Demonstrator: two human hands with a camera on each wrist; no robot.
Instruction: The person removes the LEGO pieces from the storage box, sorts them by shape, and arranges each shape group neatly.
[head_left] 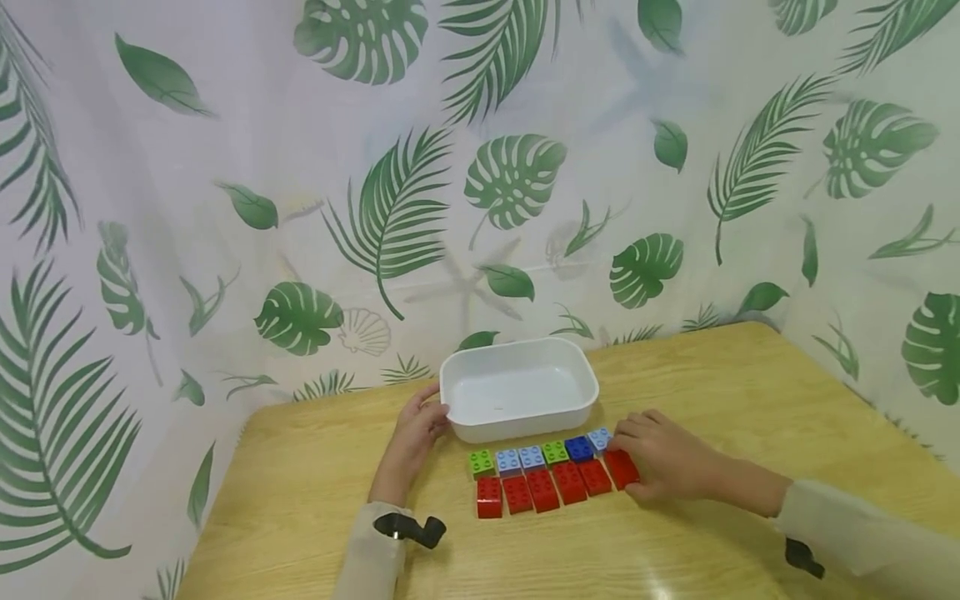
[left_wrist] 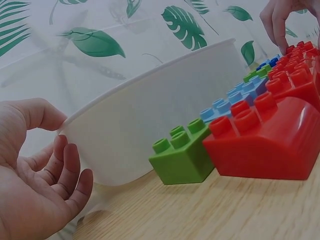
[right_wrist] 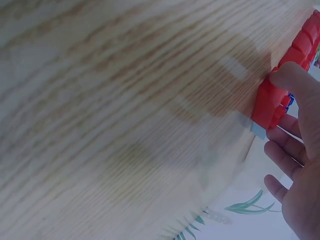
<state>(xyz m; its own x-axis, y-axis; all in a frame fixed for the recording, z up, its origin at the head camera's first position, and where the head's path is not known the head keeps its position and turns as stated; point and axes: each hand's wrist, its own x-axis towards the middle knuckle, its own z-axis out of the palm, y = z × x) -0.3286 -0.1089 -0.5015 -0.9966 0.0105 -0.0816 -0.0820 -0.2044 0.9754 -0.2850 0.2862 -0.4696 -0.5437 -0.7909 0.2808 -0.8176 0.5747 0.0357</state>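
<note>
My left hand (head_left: 417, 429) holds the left end of a white plastic tub (head_left: 517, 429), with thumb and forefinger at its rim in the left wrist view. At the right end of a row of red toy bricks, my right hand (head_left: 663, 454) grips the last red brick (head_left: 621, 469) between thumb and fingers. That brick (right_wrist: 269, 102) shows its smooth side in the right wrist view. Behind the red row stands a second row: a green brick (head_left: 482, 463) at the left end, then light blue ones (head_left: 507, 461), another green, a dark blue (head_left: 579, 448) and a light blue.
The wooden table (head_left: 315, 500) carries everything, and both brick rows lie just in front of the tub. A leaf-printed cloth (head_left: 510, 183) hangs behind the table. The leftmost red brick (left_wrist: 265, 142) has a rounded front.
</note>
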